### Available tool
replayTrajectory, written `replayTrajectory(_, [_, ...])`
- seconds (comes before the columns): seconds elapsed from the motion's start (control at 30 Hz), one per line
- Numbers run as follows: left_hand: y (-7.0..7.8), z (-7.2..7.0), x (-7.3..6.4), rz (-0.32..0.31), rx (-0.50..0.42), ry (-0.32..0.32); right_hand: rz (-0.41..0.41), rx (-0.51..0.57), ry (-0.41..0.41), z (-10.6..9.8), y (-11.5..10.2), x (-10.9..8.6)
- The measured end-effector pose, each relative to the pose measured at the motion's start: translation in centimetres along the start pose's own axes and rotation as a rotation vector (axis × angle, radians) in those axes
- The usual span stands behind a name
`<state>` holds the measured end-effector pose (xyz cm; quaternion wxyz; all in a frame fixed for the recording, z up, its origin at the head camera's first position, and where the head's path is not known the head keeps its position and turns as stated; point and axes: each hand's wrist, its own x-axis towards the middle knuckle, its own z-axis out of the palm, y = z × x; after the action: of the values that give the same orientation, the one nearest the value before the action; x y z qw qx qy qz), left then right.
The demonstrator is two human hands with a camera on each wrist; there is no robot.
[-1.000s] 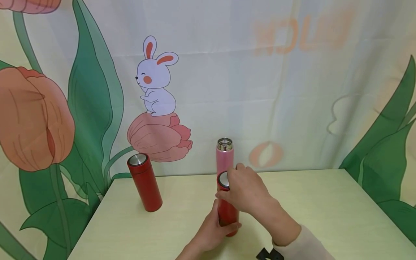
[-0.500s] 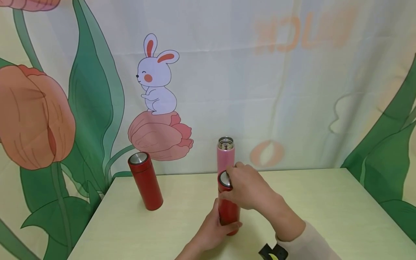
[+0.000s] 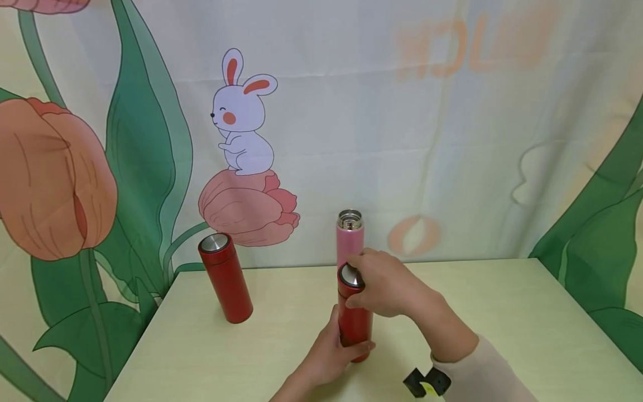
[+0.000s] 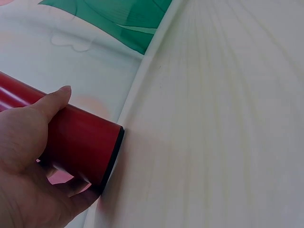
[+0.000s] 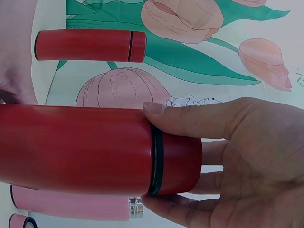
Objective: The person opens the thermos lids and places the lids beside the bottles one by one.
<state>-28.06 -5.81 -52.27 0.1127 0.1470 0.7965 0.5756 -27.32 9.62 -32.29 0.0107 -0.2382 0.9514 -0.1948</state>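
A red thermos (image 3: 355, 321) stands upright on the table in front of me. My left hand (image 3: 329, 352) grips its lower body, the thumb across the near side; the left wrist view shows fingers wrapped round the base end. Up top, my right hand (image 3: 389, 282) holds the red lid (image 3: 350, 276), which has a steel disc on top. In the right wrist view, thumb and fingers clasp this lid (image 5: 183, 164) from opposite sides, and a black ring (image 5: 156, 161) shows between lid and body. Right behind stands a pink thermos (image 3: 349, 243) without a lid, its steel neck bare.
Another red thermos (image 3: 226, 282), lid on, stands at the left of the pale table (image 3: 281, 301). A small pink cap-like piece (image 5: 20, 221) shows in the right wrist view's lower left corner. Behind the table hangs a printed curtain (image 3: 321, 128) with a rabbit and tulips.
My right hand has turned a little on the lid, its wrist shifting right, and more of the steel disc shows. The left hand keeps its grip on the body. The head view has tilted slightly.
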Motion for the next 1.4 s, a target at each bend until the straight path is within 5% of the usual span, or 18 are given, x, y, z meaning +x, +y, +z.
replayTrajectory(0.77, [0.0,0.0,0.1,0.01,-0.009,-0.007,-0.026,0.184,-0.132,-0.7,1.3,0.3])
replayTrajectory(1.4, [0.4,0.1,0.0,0.013,0.006,0.0,-0.06,0.284,-0.133,-0.4,2.0,0.2])
